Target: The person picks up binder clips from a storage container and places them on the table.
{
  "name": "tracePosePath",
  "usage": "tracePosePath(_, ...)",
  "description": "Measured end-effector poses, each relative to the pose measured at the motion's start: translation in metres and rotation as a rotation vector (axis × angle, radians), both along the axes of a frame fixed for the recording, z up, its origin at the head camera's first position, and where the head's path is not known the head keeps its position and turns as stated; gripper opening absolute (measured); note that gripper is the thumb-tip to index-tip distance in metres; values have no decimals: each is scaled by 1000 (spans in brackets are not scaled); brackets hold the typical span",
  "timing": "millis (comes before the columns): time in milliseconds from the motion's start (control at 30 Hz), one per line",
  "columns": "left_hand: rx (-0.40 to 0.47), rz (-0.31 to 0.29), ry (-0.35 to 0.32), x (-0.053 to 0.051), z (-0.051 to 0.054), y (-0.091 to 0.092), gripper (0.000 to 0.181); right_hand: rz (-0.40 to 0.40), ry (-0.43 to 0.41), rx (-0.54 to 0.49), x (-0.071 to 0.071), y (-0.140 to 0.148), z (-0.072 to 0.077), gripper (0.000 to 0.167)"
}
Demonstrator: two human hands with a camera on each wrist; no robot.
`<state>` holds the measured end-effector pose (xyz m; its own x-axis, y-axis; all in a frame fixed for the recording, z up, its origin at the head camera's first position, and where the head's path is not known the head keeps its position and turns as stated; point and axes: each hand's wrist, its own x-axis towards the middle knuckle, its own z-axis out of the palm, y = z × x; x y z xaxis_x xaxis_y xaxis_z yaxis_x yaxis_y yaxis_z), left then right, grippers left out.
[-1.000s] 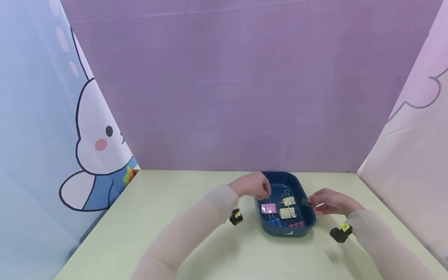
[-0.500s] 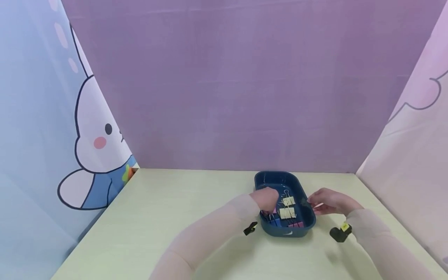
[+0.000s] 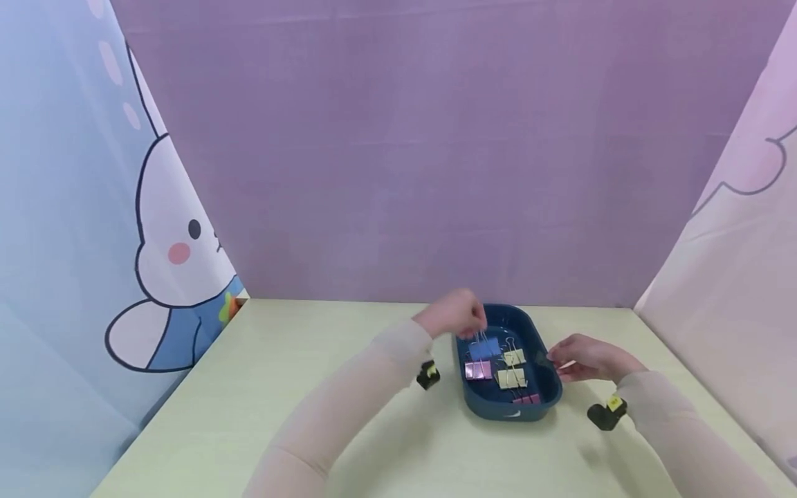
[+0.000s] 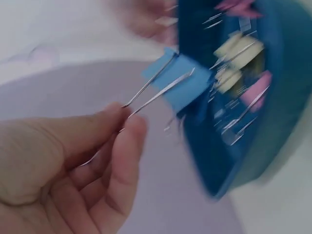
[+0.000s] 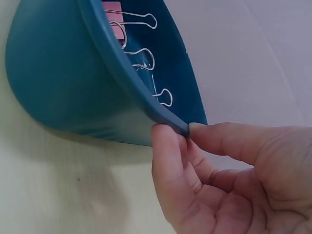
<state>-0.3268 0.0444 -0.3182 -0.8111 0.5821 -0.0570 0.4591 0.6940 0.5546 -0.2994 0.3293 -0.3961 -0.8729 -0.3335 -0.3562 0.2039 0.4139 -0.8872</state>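
My left hand (image 3: 453, 315) pinches the wire handle of a blue binder clip (image 4: 178, 80) between thumb and index finger. The clip (image 3: 484, 348) hangs over the left part of a dark blue plastic tray (image 3: 513, 413). Inside the tray lie a shiny pink binder clip (image 3: 478, 371), two pale yellow binder clips (image 3: 512, 378) and a darker pink one (image 3: 527, 399) near the front. At the tray's right side, my right hand (image 3: 591, 357) pinches the rim (image 5: 146, 100) between thumb and fingers. The left wrist view is blurred.
The tray stands on a pale yellow-green table (image 3: 280, 380), towards its back right. A purple backdrop (image 3: 436, 152) rises behind the table. Printed cloth panels hang at both sides, the left one (image 3: 62, 207) showing a cartoon rabbit.
My left hand dipped into the tray's front left and rose back up. The blue clip, earlier lying at the front left, is now lifted in its fingers. My right hand stays put.
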Motion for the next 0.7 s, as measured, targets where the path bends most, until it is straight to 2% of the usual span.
tracePosePath(67, 60, 20, 62, -9, 14, -15, 12, -1, 2, 4, 0, 0, -1, 30)
tracePosePath(133, 90, 58, 138, -18, 23, -29, 13, -3, 7, 15, 1, -1, 0, 31)
tracePosePath(200, 108, 94, 191, -27, 25, -43, 14, 2, 8, 18, 1, -2, 1, 32)
tracePosePath(267, 103, 129, 221, -35, 21, -55, 12, 8, 9, 20, 2, -2, 3, 33)
tracePosePath(333, 92, 158, 211, -40, 10, -64, 11, 4, 6, 21, 3, -1, 4, 33)
tracePosePath(500, 7, 200, 201, -48, -32, -72, 11, -2, 5, 26, 4, -2, 5, 33)
tracePosePath(600, -25, 186, 219, -50, -55, -70, 11, -2, 7, 29, 4, -2, 5, 33)
tracePosePath(700, -48, 174, 220, -50, -71, -65, 11, -10, 2, 31, 3, -2, 4, 33)
